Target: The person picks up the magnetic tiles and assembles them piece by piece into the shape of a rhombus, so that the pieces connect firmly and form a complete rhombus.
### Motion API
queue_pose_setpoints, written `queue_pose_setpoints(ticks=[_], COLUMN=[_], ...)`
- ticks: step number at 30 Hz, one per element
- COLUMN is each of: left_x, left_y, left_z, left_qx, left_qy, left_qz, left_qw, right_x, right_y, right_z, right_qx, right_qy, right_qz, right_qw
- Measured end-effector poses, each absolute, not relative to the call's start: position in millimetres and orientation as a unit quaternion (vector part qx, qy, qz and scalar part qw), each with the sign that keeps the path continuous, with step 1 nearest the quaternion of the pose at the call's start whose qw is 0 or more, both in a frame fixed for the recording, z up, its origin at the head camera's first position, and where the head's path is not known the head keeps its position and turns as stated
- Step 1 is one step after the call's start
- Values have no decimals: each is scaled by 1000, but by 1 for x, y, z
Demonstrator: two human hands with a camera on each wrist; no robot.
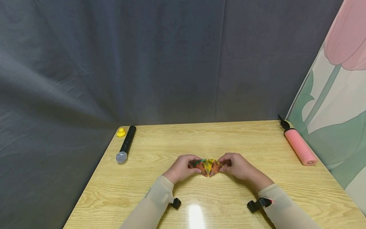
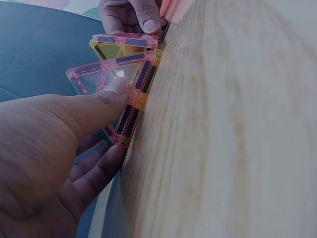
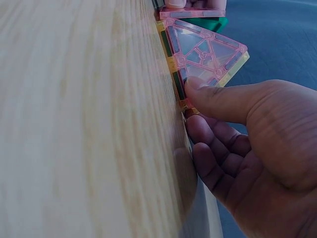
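Several see-through triangular magnetic tiles stand joined together on the wooden table, tilted against each other. A pink tile [image 2: 110,63] is at the left end, where my left hand [image 1: 183,168] pinches it, thumb on its face and fingers behind. Another pink tile [image 3: 202,55] at the right end is held by my right hand [image 1: 238,166], thumb on its lower corner. Yellow tiles [image 1: 209,164] show between and behind them. A green tile [image 3: 208,23] is partly hidden on the left side. How the tiles meet at the back is hidden.
On the wooden table [image 1: 160,140], a black microphone [image 1: 127,143] and a yellow rubber duck [image 1: 121,132] lie at the far left. A pink hand pump [image 1: 301,147] lies along the right edge. A dark curtain [image 1: 171,63] hangs behind the table.
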State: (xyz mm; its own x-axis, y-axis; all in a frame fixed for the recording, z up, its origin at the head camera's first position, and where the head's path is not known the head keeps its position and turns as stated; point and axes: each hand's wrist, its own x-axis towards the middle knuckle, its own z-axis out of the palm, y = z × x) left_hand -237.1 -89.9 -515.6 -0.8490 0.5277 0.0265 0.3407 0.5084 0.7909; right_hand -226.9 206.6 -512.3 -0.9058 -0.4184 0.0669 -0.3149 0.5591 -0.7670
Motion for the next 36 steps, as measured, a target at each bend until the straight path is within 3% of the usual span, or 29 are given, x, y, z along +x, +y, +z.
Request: queue_pose_setpoints(ticks=[36], left_x=[-238], left_y=[-90], left_z=[-518], left_qx=[257], left_qy=[856], left_qz=[437], left_qw=[104], right_x=[-223], right_y=[205], right_z=[-500], right_qx=[-208], right_qy=[860], right_qz=[-461], right_qw=[65])
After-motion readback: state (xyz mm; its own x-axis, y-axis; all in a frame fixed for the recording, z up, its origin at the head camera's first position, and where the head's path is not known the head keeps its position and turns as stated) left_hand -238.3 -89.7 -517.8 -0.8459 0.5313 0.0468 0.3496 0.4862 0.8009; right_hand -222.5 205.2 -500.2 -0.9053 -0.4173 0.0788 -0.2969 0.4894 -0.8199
